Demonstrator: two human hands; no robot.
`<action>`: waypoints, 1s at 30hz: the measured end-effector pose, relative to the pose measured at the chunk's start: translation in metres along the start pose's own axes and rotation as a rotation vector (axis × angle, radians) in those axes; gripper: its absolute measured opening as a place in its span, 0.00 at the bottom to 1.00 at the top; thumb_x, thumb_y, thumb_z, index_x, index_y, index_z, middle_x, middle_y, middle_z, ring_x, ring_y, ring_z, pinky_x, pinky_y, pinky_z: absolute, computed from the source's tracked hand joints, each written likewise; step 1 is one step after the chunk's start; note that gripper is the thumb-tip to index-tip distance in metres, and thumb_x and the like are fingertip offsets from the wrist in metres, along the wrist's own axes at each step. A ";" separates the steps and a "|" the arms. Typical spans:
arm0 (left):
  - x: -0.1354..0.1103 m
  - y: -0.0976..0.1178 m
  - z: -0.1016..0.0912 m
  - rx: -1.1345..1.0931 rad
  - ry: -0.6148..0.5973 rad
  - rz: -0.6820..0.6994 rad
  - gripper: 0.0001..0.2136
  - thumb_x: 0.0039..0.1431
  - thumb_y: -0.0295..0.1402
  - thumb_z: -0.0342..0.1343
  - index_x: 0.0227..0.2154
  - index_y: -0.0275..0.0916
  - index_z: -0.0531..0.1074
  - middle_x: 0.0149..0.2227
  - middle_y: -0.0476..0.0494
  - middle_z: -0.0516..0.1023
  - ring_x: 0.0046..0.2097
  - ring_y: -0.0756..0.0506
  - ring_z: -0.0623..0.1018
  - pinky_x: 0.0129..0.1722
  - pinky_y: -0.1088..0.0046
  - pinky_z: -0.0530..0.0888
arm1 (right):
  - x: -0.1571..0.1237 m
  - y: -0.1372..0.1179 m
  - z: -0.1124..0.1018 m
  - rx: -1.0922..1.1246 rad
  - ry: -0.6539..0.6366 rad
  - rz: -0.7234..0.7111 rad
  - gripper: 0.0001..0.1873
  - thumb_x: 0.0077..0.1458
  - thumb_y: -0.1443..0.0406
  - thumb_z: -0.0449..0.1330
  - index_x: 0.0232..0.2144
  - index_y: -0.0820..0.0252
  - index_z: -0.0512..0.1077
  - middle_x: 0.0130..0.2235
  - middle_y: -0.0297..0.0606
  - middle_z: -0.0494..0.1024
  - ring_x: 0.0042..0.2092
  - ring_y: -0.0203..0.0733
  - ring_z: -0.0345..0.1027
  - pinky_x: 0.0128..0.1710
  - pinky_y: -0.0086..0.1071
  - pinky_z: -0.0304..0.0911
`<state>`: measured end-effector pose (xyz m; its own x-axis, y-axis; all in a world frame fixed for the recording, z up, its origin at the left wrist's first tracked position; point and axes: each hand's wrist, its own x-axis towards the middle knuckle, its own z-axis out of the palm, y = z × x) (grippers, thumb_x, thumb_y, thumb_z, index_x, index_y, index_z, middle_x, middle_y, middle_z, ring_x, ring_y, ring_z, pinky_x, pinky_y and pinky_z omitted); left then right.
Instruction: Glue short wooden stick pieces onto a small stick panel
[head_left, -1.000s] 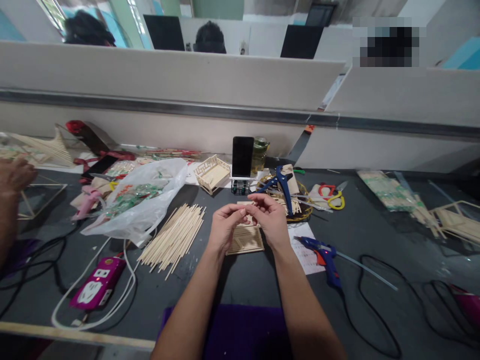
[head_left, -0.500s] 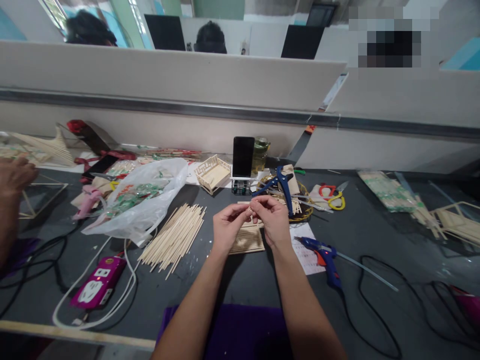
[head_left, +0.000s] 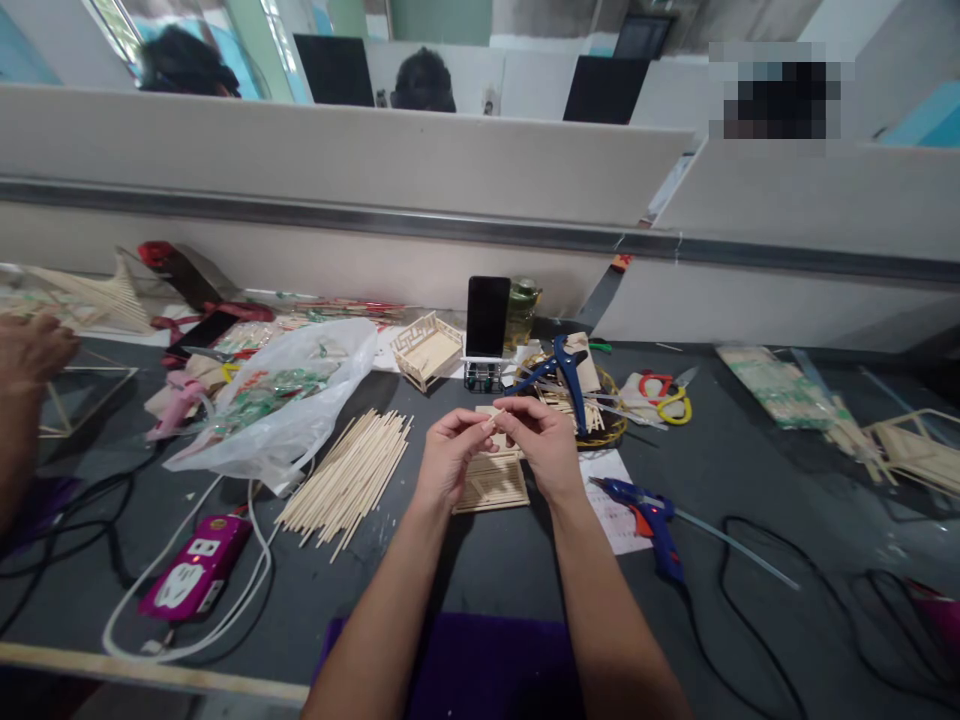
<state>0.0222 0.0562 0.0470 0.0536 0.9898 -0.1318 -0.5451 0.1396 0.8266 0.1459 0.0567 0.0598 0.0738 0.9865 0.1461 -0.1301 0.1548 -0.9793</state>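
My left hand (head_left: 459, 450) and my right hand (head_left: 541, 440) meet at the middle of the table. Both are closed, pinching a short piece of wooden stick (head_left: 495, 420) between their fingertips. Just below them lies a flat panel of wooden sticks (head_left: 491, 482), partly covered by the hands. A heap of loose wooden sticks (head_left: 349, 480) is spread out left of my left hand. To the right of my right hand, a blue glue gun (head_left: 652, 515) with a clear glue stick in it rests over a printed sheet of paper (head_left: 615, 510).
A small stick-built bed model (head_left: 427, 352) stands behind, beside a phone (head_left: 487, 318) on a stand. Blue clamp-like pliers (head_left: 568, 380) and scissors (head_left: 673, 400) lie right. Left are a plastic bag (head_left: 300, 400), a purple power strip (head_left: 199, 565) and another person's hand (head_left: 34, 350).
My fingers have shifted slightly around the short stick piece, which shows more plainly now. The things on the table stay where they were.
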 end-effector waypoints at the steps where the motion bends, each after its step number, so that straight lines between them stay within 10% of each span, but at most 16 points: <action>1: 0.000 -0.001 0.000 0.037 0.003 0.047 0.09 0.40 0.31 0.68 0.24 0.35 0.75 0.24 0.50 0.77 0.23 0.54 0.73 0.27 0.78 0.73 | 0.000 0.000 0.001 -0.007 0.023 0.002 0.09 0.45 0.62 0.66 0.32 0.57 0.78 0.27 0.32 0.75 0.25 0.31 0.63 0.24 0.27 0.62; 13: -0.006 0.000 0.006 0.306 -0.021 0.346 0.08 0.44 0.34 0.66 0.29 0.36 0.78 0.28 0.46 0.78 0.30 0.50 0.75 0.32 0.75 0.74 | 0.001 -0.001 0.005 0.094 0.114 0.042 0.10 0.43 0.60 0.67 0.28 0.60 0.74 0.22 0.30 0.72 0.21 0.30 0.60 0.19 0.25 0.59; 30: 0.001 0.002 0.000 -0.042 -0.007 -0.112 0.10 0.38 0.31 0.68 0.25 0.33 0.76 0.23 0.49 0.76 0.22 0.55 0.72 0.25 0.78 0.74 | 0.003 0.002 -0.004 -0.024 -0.059 -0.034 0.08 0.46 0.62 0.65 0.32 0.56 0.77 0.28 0.32 0.74 0.26 0.32 0.65 0.25 0.27 0.64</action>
<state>0.0210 0.0577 0.0483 0.1220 0.9683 -0.2179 -0.5699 0.2481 0.7834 0.1504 0.0597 0.0581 0.0190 0.9822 0.1869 -0.1046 0.1878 -0.9766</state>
